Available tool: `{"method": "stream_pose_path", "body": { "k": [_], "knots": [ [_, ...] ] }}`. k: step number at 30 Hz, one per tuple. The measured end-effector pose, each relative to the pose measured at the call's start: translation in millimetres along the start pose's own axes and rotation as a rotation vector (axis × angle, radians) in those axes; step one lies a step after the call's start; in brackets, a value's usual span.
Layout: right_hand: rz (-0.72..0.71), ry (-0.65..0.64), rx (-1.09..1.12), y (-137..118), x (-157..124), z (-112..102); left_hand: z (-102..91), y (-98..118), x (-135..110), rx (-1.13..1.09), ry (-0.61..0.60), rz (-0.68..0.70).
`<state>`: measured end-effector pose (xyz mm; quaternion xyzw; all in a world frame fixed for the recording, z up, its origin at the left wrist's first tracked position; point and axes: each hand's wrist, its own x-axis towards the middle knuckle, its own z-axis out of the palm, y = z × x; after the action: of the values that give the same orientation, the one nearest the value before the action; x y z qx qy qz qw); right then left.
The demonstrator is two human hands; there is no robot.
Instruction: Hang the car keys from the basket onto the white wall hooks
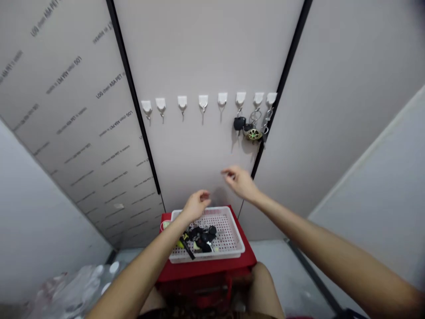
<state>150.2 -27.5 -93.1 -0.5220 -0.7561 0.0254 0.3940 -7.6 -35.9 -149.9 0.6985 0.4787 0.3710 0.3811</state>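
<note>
A white plastic basket [234, 235] with a perforated floor holds a pile of black keys and key fobs [204, 237], with some yellow-green pieces among them. Over its back rim hovers my left hand [197, 206], fingers loosely bent, thumb apart, nothing visible in it. My right hand [241, 181] is raised higher, in front of the wall and below the hanging keys, slightly blurred; its fingers are apart and I see nothing held. On the right-hand hooks hang a black key fob [239, 123], a round gold-and-green keychain [254, 134] and more keys partly overlapping it.
Several white adhesive hooks [203, 101] form a row across the grey wall panel; those on the left bear nothing. The basket stands on a red box or stool [206, 270] between my knees. Plastic-wrapped bottles [86, 283] lie on the floor at lower left.
</note>
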Motion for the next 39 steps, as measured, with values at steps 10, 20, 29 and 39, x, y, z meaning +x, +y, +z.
{"method": "stream_pose_path", "body": {
  "k": [10, 20, 29, 39],
  "knots": [
    [0.048, -0.603, -0.193, 3.3, -98.8, 98.7, 16.6, -39.3, -42.5, 0.322, -0.103, -0.081],
    [0.051, -0.510, 0.091, 14.8, -87.7, 78.0, 21.7, -43.8, -35.1, 0.273, -0.090, -0.019],
    [0.221, -0.308, 0.418, 1.5, -65.1, 40.1, 15.5, -4.0, -14.8, -0.325, -0.107, -0.162],
    [0.299, -0.076, 0.643, -10.2, -21.7, 6.0, 1.8, 49.9, 7.5, -0.506, 0.009, -0.056]
  ]
}}
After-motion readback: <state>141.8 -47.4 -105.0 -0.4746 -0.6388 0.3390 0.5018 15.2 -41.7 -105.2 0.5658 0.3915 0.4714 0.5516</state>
